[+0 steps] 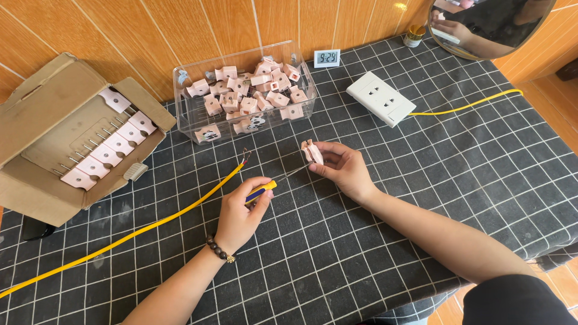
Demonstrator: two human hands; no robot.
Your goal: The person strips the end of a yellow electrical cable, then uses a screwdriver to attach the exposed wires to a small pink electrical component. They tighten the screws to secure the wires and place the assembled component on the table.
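My left hand grips a screwdriver with a blue and yellow handle; its thin shaft points up and right toward my other hand. My right hand holds a small pink plug part between thumb and fingers, above the dark checked tablecloth. A yellow cable runs from the left edge across the cloth and ends in bare wire tips just left of the plug part. A bead bracelet sits on my left wrist.
A clear plastic bin holds several pink plug parts. An open cardboard box at left carries several more on pins. A white socket strip with a yellow cord, a small digital clock and a round mirror stand at the back.
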